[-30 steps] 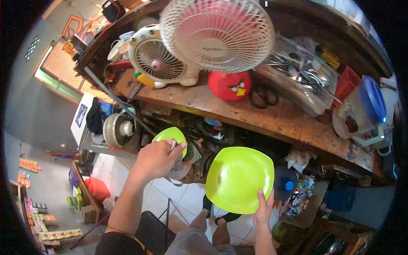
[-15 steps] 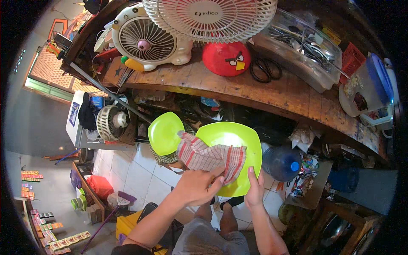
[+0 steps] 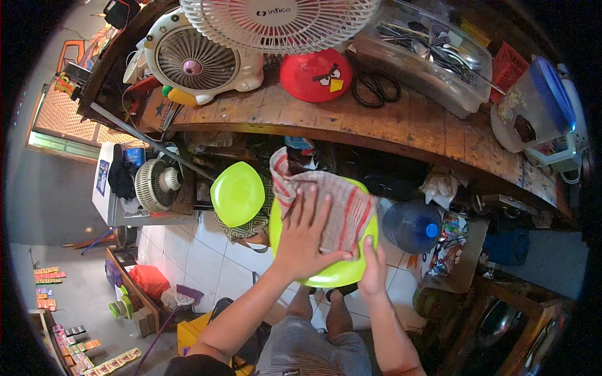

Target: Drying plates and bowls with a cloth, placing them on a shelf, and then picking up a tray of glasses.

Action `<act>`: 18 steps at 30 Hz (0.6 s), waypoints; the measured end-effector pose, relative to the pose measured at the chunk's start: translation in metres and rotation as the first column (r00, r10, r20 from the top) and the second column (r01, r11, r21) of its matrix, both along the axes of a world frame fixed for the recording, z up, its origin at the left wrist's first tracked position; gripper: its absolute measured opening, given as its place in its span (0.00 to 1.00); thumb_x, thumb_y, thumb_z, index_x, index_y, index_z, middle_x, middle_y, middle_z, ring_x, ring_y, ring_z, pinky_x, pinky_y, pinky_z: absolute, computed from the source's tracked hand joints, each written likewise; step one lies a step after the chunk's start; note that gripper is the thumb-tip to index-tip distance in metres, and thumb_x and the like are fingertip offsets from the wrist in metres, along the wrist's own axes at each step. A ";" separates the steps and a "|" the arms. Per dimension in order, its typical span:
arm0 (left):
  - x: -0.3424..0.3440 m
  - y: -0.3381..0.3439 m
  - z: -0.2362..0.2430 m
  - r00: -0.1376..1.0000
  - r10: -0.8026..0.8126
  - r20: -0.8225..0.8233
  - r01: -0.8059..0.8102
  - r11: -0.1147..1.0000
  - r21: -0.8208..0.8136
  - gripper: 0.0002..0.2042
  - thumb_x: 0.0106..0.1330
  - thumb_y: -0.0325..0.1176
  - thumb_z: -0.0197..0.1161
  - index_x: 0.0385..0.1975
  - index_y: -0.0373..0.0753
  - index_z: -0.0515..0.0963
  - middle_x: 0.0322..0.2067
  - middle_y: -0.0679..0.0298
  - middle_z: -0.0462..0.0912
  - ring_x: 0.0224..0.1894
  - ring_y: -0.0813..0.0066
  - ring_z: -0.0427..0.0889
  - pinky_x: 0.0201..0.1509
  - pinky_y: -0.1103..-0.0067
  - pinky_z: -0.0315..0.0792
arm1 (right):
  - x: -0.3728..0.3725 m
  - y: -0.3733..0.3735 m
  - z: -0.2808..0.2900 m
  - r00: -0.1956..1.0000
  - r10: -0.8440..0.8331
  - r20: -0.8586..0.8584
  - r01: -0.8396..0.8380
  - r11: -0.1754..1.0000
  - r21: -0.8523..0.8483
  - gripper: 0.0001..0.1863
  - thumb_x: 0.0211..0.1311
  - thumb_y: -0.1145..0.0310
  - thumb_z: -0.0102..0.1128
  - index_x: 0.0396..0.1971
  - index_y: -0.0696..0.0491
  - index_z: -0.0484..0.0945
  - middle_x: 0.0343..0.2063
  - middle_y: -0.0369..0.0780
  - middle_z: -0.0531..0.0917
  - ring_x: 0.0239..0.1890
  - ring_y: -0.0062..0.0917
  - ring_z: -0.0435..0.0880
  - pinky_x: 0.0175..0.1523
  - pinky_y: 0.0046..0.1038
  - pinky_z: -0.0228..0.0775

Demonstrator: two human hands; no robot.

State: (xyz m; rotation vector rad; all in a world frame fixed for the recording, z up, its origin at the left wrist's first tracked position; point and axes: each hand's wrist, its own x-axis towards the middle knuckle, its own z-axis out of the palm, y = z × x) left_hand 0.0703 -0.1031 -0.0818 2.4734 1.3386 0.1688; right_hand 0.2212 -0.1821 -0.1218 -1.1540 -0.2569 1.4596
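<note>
A lime-green squarish plate is held up in front of me, its right rim gripped by my right hand with the thumb over the edge. Spread across the plate is a checked grey-and-red cloth, covering much of its face. My left hand lies flat on the cloth and plate, fingers stretched and apart. One corner of the cloth hangs past the plate's far left rim. Just left of them, a second lime-green plate rests on a patterned bag.
A wooden counter runs across the far side, bearing fans, a red ball-shaped thing, scissors and a cutlery bin. A blue water jug stands right of the plate. Snack sachets hang lower left.
My left hand has gone from bunched fingers at the cloth's near edge to lying flat over it. The cloth has spread toward the far side, covering more of the plate.
</note>
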 end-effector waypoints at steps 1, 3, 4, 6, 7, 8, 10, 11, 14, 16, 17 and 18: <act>-0.005 -0.004 -0.004 0.993 0.098 0.061 -0.097 0.995 -0.026 0.49 0.47 0.68 0.65 0.64 0.37 0.64 0.71 0.46 0.50 0.70 0.40 0.51 0.71 0.49 0.43 | 0.006 0.003 -0.003 1.000 -0.001 -0.002 0.001 1.000 -0.002 0.24 0.75 0.56 0.45 0.59 0.60 0.69 0.52 0.40 0.77 0.53 0.22 0.74 0.60 0.26 0.63; -0.007 -0.021 -0.002 0.995 0.097 -0.017 -0.098 0.994 -0.052 0.43 0.53 0.64 0.63 0.62 0.38 0.65 0.69 0.47 0.55 0.69 0.41 0.55 0.70 0.52 0.44 | 0.020 0.005 -0.013 0.991 -0.135 0.010 0.135 0.990 0.043 0.24 0.74 0.56 0.48 0.59 0.60 0.68 0.53 0.40 0.76 0.53 0.23 0.75 0.60 0.27 0.64; -0.009 -0.027 -0.002 0.995 0.073 -0.065 -0.082 0.986 -0.145 0.41 0.56 0.61 0.62 0.63 0.39 0.64 0.68 0.47 0.57 0.68 0.42 0.56 0.71 0.52 0.43 | 0.024 0.006 -0.012 0.991 -0.134 0.027 0.133 0.990 0.056 0.23 0.75 0.58 0.46 0.59 0.59 0.68 0.54 0.40 0.76 0.54 0.23 0.74 0.60 0.28 0.64; -0.003 -0.028 0.005 0.988 0.100 -0.113 -0.127 0.956 -0.263 0.35 0.62 0.52 0.58 0.65 0.38 0.62 0.65 0.47 0.60 0.68 0.43 0.56 0.71 0.54 0.41 | 0.021 0.005 -0.015 0.992 -0.129 0.008 0.128 0.992 0.015 0.23 0.75 0.58 0.46 0.59 0.59 0.68 0.54 0.39 0.76 0.55 0.23 0.74 0.60 0.27 0.64; 0.001 -0.024 0.001 0.989 0.104 -0.108 -0.130 0.955 -0.265 0.35 0.62 0.52 0.58 0.65 0.38 0.62 0.65 0.47 0.60 0.68 0.43 0.56 0.71 0.54 0.41 | 0.018 0.006 -0.014 0.993 -0.117 -0.010 0.117 0.993 -0.019 0.23 0.75 0.58 0.46 0.60 0.59 0.68 0.54 0.39 0.76 0.55 0.23 0.74 0.60 0.27 0.64; 0.004 -0.019 -0.005 0.996 0.085 0.008 -0.084 0.992 -0.097 0.35 0.62 0.52 0.59 0.65 0.38 0.62 0.66 0.47 0.58 0.69 0.42 0.53 0.72 0.53 0.41 | 0.013 0.008 -0.011 0.993 -0.114 -0.003 0.114 0.993 -0.020 0.23 0.75 0.58 0.46 0.60 0.59 0.68 0.54 0.39 0.76 0.55 0.23 0.74 0.60 0.27 0.64; 0.012 -0.005 -0.011 0.991 0.000 0.137 -0.005 0.999 0.042 0.40 0.60 0.54 0.59 0.68 0.36 0.57 0.70 0.46 0.51 0.73 0.40 0.43 0.73 0.51 0.37 | 0.006 0.009 -0.011 0.999 -0.040 -0.016 0.041 0.996 0.080 0.23 0.75 0.58 0.47 0.60 0.59 0.68 0.54 0.39 0.76 0.55 0.23 0.73 0.60 0.27 0.64; 0.013 0.003 -0.012 0.991 -0.002 0.134 -0.004 0.999 0.042 0.40 0.60 0.54 0.59 0.68 0.36 0.57 0.70 0.46 0.51 0.73 0.40 0.43 0.73 0.51 0.37 | 0.006 0.009 -0.010 0.999 -0.041 -0.019 0.042 0.996 0.080 0.23 0.75 0.58 0.47 0.60 0.59 0.68 0.54 0.39 0.76 0.55 0.23 0.73 0.60 0.27 0.64; 0.000 0.013 -0.021 0.997 0.023 0.072 -0.023 1.000 -0.009 0.47 0.60 0.60 0.58 0.72 0.37 0.47 0.73 0.45 0.38 0.74 0.39 0.35 0.73 0.49 0.34 | 0.009 0.006 -0.008 0.995 -0.060 0.074 0.055 0.996 0.069 0.21 0.76 0.57 0.44 0.55 0.58 0.72 0.48 0.37 0.78 0.49 0.19 0.74 0.57 0.24 0.64; -0.009 0.000 -0.028 0.999 -0.010 0.034 0.010 1.000 -0.027 0.48 0.59 0.59 0.58 0.73 0.38 0.47 0.73 0.45 0.38 0.74 0.39 0.34 0.72 0.48 0.32 | 0.020 0.005 -0.016 0.993 -0.100 0.070 0.095 0.993 0.067 0.21 0.76 0.57 0.44 0.55 0.58 0.72 0.48 0.37 0.78 0.49 0.19 0.74 0.57 0.24 0.64; -0.012 -0.011 -0.029 0.999 -0.041 -0.007 0.040 0.998 -0.046 0.48 0.58 0.58 0.59 0.73 0.38 0.47 0.73 0.45 0.38 0.74 0.40 0.33 0.72 0.47 0.31 | 0.022 0.005 -0.020 0.988 -0.137 0.064 0.133 0.989 0.065 0.21 0.76 0.57 0.44 0.55 0.58 0.72 0.47 0.37 0.78 0.49 0.19 0.74 0.57 0.25 0.64; -0.007 -0.022 -0.026 0.990 -0.074 -0.117 0.066 0.995 -0.073 0.50 0.56 0.63 0.60 0.73 0.40 0.48 0.73 0.45 0.38 0.75 0.40 0.33 0.71 0.45 0.28 | 0.024 0.005 -0.024 0.985 -0.156 0.076 0.152 0.987 0.048 0.21 0.76 0.56 0.44 0.55 0.58 0.72 0.48 0.37 0.78 0.49 0.19 0.74 0.56 0.24 0.64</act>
